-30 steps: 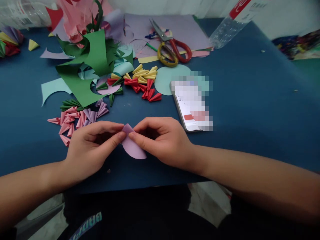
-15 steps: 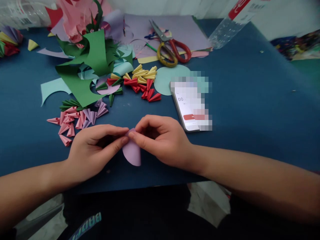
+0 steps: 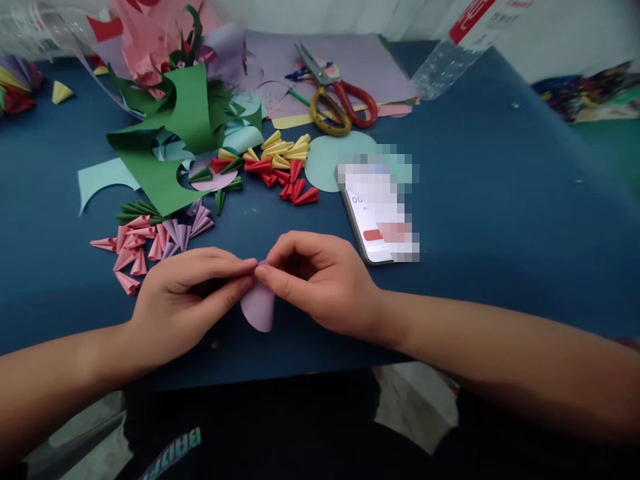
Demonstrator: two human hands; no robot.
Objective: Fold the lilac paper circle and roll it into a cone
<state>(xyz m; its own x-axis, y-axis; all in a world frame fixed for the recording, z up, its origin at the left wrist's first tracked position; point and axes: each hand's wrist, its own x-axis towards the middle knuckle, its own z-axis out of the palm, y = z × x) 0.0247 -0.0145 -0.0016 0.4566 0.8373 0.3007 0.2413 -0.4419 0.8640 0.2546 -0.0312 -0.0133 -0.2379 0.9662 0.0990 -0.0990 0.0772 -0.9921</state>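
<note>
Near the front edge of the blue table (image 3: 500, 220), the left hand (image 3: 185, 303) and right hand (image 3: 320, 283) meet, each pinching the top of a lilac paper piece (image 3: 259, 308) between thumb and forefinger, apparently to steady its fold. It hangs curled, rounded at the bottom (pale, matte). Behind lie folded paper cones (image 3: 145, 243), a phone (image 3: 377, 213) and scissors (image 3: 337, 100).

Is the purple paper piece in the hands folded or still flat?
Folded: the purple paper piece curls over itself, pinched at the top by left hand and right hand.
</note>
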